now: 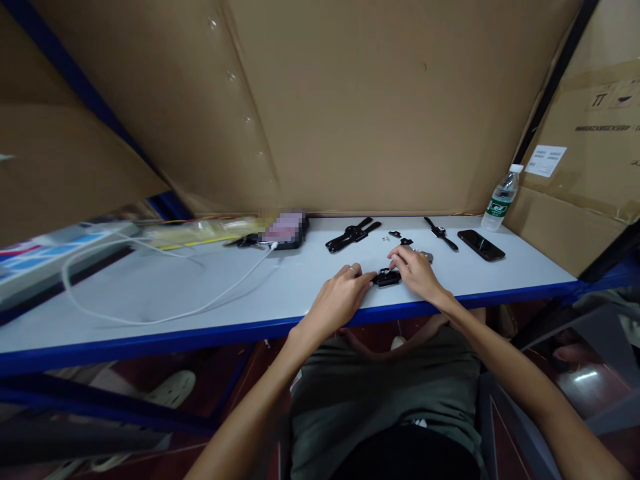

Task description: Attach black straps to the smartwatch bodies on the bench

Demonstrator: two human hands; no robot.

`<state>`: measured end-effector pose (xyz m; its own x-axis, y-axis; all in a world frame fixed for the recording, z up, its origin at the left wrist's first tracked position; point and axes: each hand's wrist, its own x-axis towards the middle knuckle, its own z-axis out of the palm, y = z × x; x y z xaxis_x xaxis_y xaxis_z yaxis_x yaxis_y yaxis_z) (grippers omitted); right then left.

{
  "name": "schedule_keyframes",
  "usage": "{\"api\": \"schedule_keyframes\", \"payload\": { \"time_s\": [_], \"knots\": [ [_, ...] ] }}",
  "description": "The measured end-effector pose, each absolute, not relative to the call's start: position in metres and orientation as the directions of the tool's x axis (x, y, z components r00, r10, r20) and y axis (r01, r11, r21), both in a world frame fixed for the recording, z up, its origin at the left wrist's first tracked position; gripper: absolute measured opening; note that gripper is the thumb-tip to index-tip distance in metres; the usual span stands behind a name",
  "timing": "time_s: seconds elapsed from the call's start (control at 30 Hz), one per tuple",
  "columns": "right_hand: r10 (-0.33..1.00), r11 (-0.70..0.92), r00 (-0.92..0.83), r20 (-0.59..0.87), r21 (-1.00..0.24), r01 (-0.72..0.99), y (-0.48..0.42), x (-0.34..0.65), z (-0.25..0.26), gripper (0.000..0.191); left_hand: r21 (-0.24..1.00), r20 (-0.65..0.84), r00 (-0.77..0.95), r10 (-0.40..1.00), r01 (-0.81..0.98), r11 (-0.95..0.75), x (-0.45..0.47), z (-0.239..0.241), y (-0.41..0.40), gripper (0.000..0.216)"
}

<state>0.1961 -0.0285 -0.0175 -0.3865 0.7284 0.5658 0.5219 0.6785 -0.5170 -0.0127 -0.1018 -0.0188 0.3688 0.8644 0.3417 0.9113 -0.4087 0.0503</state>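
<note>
A black spokeshave (389, 278) lies near the table's front edge, partly covered by my fingers. My left hand (344, 288) wears a ring and grips its left end. Above its middle, the fingers of my right hand (414, 268) are pinched together; whatever they hold is too small to make out. Just behind my right hand lies a flat grey metal piece (427, 256), partly hidden. Small black parts (406, 241) and several tiny silvery screws (386, 239) lie farther back.
More black spokeshaves (353, 233) lie crossed behind my left hand, and another spokeshave (441, 233) is at the right. A phone (481, 245) and a water bottle (501, 200) stand farther right. A white cable (210, 308) loops leftward from a dark device (287, 233). Cardboard (350, 113) walls the back.
</note>
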Motion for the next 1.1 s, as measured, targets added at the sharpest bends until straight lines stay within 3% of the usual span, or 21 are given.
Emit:
{"api": "schedule_keyframes", "payload": {
  "time_s": [0.2, 0.4, 0.7, 1.1],
  "knots": [
    [0.660, 0.738, -0.335, 0.672, -0.497, 0.456, -0.039, 0.196, -0.012, 0.020, 0.043, 0.358, 0.378, 0.854, 0.906, -0.420, -0.013, -0.020, -0.101, 0.036],
    [0.645, 0.740, -0.355, 0.677, -0.436, 0.512, -0.038, 0.196, -0.013, 0.020, 0.068, 0.379, 0.374, 0.847, 0.901, -0.429, -0.012, -0.020, -0.102, 0.035],
    [0.549, 0.834, -0.531, 0.645, -0.380, 0.399, -0.047, 0.195, -0.008, 0.024, 0.060, 0.362, 0.377, 0.853, 0.904, -0.424, -0.013, -0.019, -0.102, 0.035],
    [0.605, 0.760, -0.449, 0.657, -0.310, 0.571, -0.044, 0.196, -0.013, 0.026, 0.062, 0.354, 0.371, 0.859, 0.907, -0.417, -0.010, -0.016, -0.103, 0.036]
  ]
}}
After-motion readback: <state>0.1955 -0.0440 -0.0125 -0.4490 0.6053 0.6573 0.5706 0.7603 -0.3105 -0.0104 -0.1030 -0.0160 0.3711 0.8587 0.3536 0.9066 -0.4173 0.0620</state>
